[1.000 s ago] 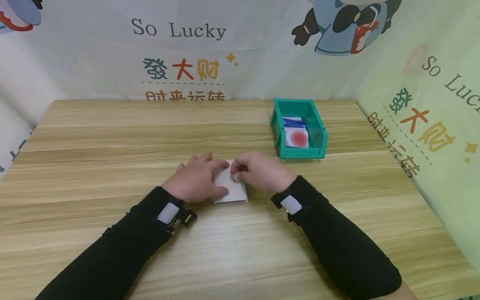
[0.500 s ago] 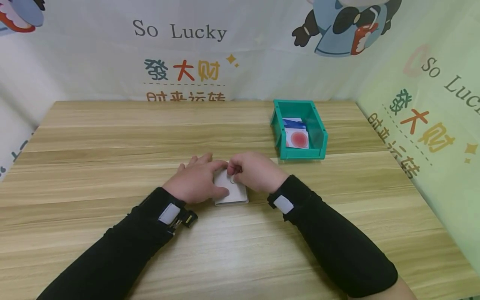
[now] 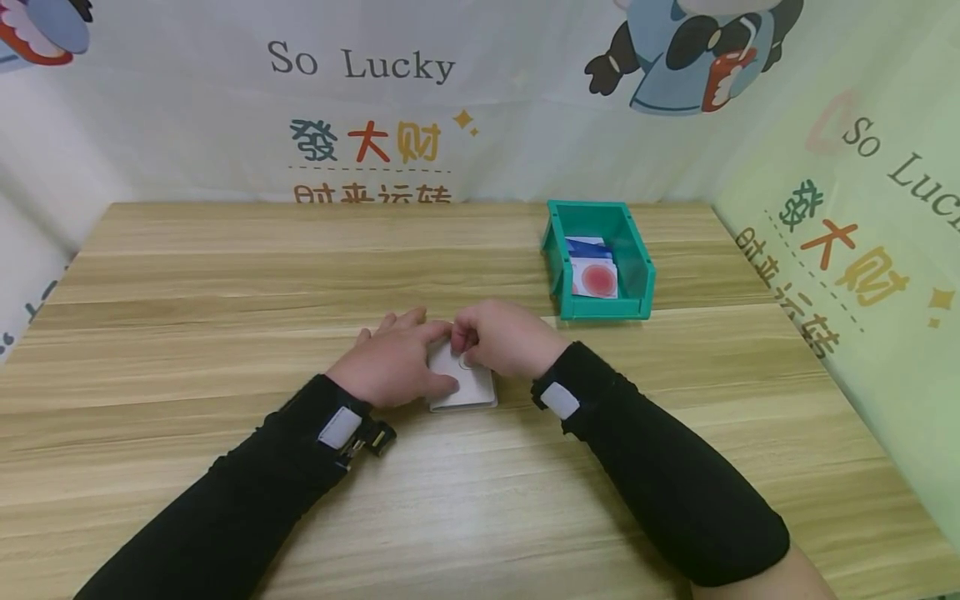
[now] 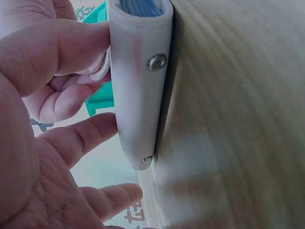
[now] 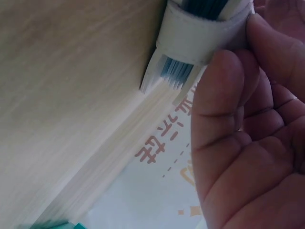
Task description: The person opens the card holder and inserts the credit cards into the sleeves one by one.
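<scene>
A small white card holder lies on the table, its cover uppermost. In the left wrist view its spine shows metal rivets, with bluish sleeves inside. My left hand rests on its left side, thumb on the cover, other fingers spread and fairly straight. My right hand has curled fingers at the right half of the cover, pinching the end of the white closing strap. This strap wraps round the holder's open side in the right wrist view. A rounded strap tip shows by the right fingers; its fastening is hidden.
A green bin stands at the back right, holding cards, one with a red circle and a blue one. Printed cloth hangs behind the wooden table and along its sides.
My right hand has shifted slightly left over the cover, and the strap end it holds now lies lower against the holder. The left hand and the holder have stayed in place.
</scene>
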### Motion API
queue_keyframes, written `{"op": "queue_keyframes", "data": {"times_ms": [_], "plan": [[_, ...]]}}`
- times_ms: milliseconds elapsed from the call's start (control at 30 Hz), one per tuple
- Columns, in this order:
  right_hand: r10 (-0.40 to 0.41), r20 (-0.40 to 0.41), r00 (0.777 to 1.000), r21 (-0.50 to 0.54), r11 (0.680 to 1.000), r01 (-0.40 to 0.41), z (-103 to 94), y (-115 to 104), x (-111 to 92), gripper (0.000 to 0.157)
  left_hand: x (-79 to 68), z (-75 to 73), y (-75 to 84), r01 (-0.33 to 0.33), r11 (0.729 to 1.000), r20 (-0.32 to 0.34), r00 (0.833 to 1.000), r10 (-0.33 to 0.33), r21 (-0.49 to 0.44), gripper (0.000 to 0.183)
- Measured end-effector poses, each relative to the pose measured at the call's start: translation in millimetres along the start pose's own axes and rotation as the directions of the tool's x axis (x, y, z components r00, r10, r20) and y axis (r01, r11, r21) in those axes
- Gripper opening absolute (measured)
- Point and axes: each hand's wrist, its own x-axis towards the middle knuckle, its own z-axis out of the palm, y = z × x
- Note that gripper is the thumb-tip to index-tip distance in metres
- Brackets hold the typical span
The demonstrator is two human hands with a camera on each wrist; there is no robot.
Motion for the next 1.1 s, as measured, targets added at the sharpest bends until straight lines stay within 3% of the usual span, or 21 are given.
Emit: {"op": "queue_keyframes", "data": {"times_ms": [267, 733, 967, 1100], "plan": [[0.038, 0.056, 0.998, -0.006, 0.999, -0.038, -5.6, 1.0, 7.8, 0.01, 0.8, 0.5, 0.2, -0.007, 1.0, 0.003, 1.0, 0.007, 0.008, 0.074], [0.174, 0.129, 0.976, -0.038, 0.985, -0.171, -18.0, 2.8, 22.6, 0.028, 1.2, 0.1, 1.6, 0.002, 1.0, -0.005, 1.0, -0.002, 0.001, 0.07], [0.168, 0.091, 0.982, -0.011, 0.986, -0.168, -16.4, 9.9, 11.8, 0.031, 1.2, 1.2, 4.0, -0.002, 1.0, -0.01, 1.0, 0.002, 0.014, 0.067], [0.146, 0.008, 0.989, 0.001, 0.989, -0.146, -15.5, 14.0, 0.5, 0.026, 1.1, -0.8, 6.2, -0.01, 0.996, -0.054, 0.998, 0.015, 0.083, 0.068]]}}
